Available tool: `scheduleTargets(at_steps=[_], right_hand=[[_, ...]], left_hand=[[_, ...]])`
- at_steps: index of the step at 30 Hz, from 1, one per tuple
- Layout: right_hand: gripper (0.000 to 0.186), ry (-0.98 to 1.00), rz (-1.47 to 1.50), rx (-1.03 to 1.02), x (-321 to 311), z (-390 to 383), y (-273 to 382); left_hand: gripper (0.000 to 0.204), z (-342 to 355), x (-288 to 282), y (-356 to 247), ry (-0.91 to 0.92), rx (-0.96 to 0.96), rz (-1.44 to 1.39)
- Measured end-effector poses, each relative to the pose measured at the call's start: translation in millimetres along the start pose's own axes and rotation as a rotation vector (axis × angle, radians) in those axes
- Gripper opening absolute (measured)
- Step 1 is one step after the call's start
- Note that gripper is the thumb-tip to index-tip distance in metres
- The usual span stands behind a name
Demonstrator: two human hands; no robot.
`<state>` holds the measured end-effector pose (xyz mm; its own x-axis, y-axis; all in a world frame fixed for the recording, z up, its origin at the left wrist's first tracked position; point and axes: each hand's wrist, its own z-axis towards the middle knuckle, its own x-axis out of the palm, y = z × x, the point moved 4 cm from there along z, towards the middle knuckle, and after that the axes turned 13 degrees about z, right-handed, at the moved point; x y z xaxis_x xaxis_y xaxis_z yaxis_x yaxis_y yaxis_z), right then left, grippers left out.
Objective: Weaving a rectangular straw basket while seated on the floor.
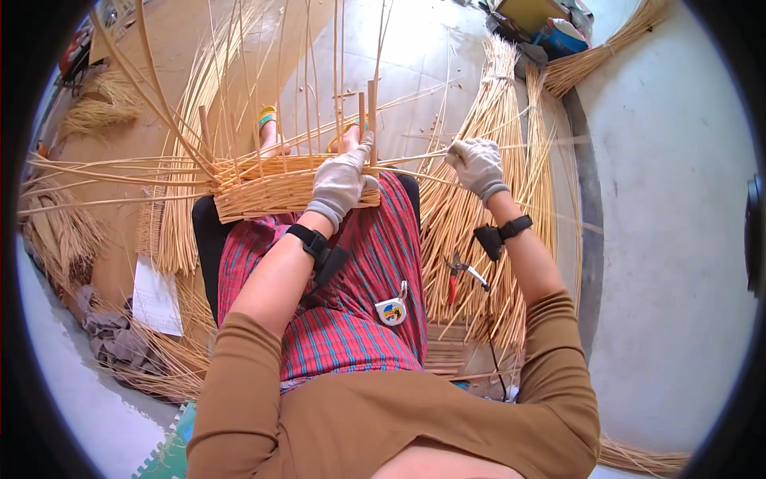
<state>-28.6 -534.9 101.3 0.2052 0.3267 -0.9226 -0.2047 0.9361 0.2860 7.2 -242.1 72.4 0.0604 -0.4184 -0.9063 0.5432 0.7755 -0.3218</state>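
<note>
A partly woven wicker basket [263, 190] rests across my lap, with upright stakes and long loose ends sticking out of it. My gloved left hand [341, 182] grips its right end, thumb reaching up beside the corner stakes [372, 116]. To the right of the basket, my gloved right hand [479, 166] is closed on a thin wicker strand [419, 156] running from the basket's corner. A white tape measure [390, 312] lies on the red checked cloth [343, 339] over my legs.
Large bundles of wicker canes [471, 239] lie on the floor to the right, with pruning shears [463, 271] on top. More canes [179, 215] are spread at the left, near a white paper sheet [156, 295]. Bags [550, 32] stand at the far right.
</note>
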Motion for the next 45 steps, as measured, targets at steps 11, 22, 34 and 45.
scheduleTargets(at_steps=[11, 22, 34, 45], right_hand=[[0.038, 0.056, -0.456, -1.348, -12.6, 71.8, 234.6], [0.084, 0.484, 0.734, 0.385, 91.5, 64.9, 97.1], [0.040, 0.064, 0.435, 0.714, 87.5, 42.6, 134.3], [0.022, 0.019, 0.434, 0.936, 120.8, 63.7, 110.6]], left_hand=[[0.034, 3.6, 19.0, 1.1, -0.037, 0.066, 0.175], [0.036, -33.7, 4.7, 84.8, -0.096, -0.750, -1.574], [0.041, 138.7, -16.6, 22.8, 0.140, -0.416, -0.774], [0.069, 102.2, 77.7, 18.3, 0.450, -0.457, -1.448]])
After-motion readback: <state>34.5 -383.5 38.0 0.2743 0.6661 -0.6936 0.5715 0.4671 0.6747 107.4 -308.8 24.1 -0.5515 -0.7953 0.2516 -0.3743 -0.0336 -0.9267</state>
